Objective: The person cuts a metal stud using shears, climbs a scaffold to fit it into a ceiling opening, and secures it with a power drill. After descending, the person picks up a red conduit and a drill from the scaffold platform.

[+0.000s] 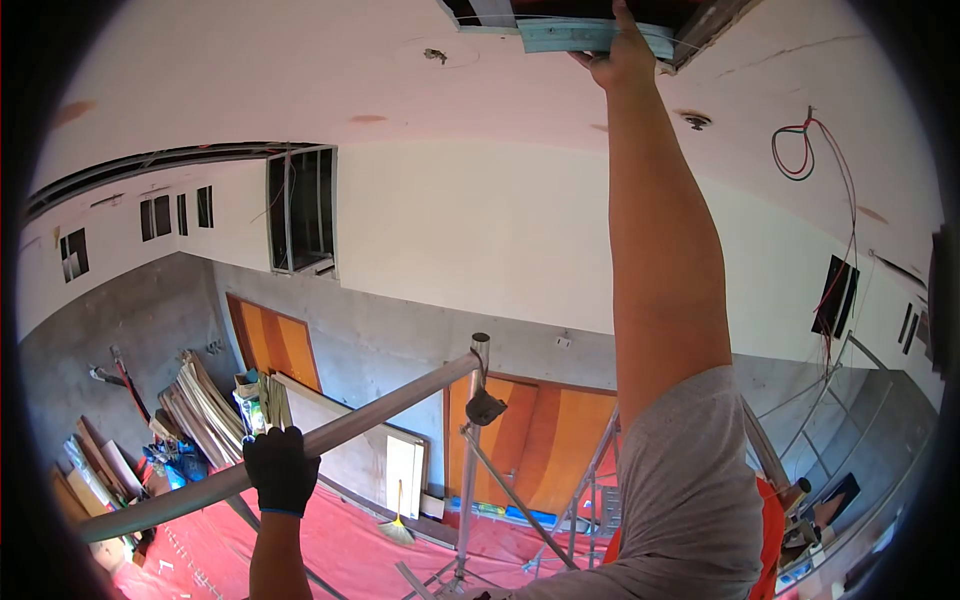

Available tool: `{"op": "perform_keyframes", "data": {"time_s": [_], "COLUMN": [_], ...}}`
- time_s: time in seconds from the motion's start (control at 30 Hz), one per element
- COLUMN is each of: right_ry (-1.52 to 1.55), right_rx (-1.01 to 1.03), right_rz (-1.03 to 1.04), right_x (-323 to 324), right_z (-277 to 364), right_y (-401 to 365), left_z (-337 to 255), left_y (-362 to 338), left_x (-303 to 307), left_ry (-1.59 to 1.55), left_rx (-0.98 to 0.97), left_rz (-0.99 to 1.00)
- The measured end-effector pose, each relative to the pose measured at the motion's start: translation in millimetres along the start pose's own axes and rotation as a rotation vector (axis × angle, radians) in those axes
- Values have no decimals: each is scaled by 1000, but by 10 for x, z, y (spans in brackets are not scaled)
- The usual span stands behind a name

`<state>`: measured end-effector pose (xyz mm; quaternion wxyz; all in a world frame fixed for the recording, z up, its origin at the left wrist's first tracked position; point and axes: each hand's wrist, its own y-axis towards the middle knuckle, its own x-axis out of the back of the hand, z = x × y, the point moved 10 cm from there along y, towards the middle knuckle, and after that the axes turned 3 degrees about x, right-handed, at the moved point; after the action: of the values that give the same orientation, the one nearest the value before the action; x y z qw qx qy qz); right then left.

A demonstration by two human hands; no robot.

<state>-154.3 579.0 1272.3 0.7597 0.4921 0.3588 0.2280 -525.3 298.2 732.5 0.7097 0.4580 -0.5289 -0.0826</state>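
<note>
Though partly hidden, fingers (621,12) of right hand (627,55) hooked above blue strip (575,37); gloved left hand (281,468) clenched round scaffold rail (400,398)

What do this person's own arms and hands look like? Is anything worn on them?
The left hand is covered by a black work glove with a thin blue edge at the wrist; the forearm below it has no sleeve. The right hand is ungloved. A grey short sleeve covers that upper arm at the shoulder. No watch, ring or band shows on either arm.
</note>
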Motion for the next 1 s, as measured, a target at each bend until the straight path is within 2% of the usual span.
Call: {"op": "perform_keyframes", "data": {"time_s": [0.07, 0.17, 0.23, 0.33, 0.4, 0.5, 0.57, 0.63, 0.7, 0.77, 0.87, 0.93, 1.0], "right_ry": [-75, 120, 133, -48, -18, -185, -258, -339, -594, -681, -498, -276, -179], "right_rx": [77, 109, 67, 137, 36, 52, 20, -20, 246, 305, 84, -73, 0], "right_rz": [-250, -282, -370, -340, -412, -504, -486, -359, -29, 120, -33, -252, -217], "right_x": [3, 86, 179, 177, 218, 328, 321, 264, 417, 278, 263, 278, 329], "right_z": [102, 14, -71, 0, -9, 56, 84, 111, 94, 139, 200, 234, 257], "right_y": [-188, -18, 51, 41, -61, -146, -185, -226, 274, 225, -44, -254, -97], "left_z": [19, 18, 21, 2, -4, 7, -7, -17, -25, -37, -34, -40, -35], "left_y": [-3, -8, -18, -15, -12, -6, 3, 3, 5, -3, -9, -8, -11], "left_x": [-82, -66, -54, 20, 46, 37, 54, 52, 72, 105, 92, 82, 72], "left_ry": [31, 34, 26, 9, 3, 2, 4, 16, 23, 24, 14, 25, 28], "left_rx": [43, 44, 44, 11, -1, 18, 24, 34, 39, 38, 34, 35, 36], "left_rz": [71, 59, 31, -45, -67, -45, -27, -25, -25, -25, -32, -26, -24]}}
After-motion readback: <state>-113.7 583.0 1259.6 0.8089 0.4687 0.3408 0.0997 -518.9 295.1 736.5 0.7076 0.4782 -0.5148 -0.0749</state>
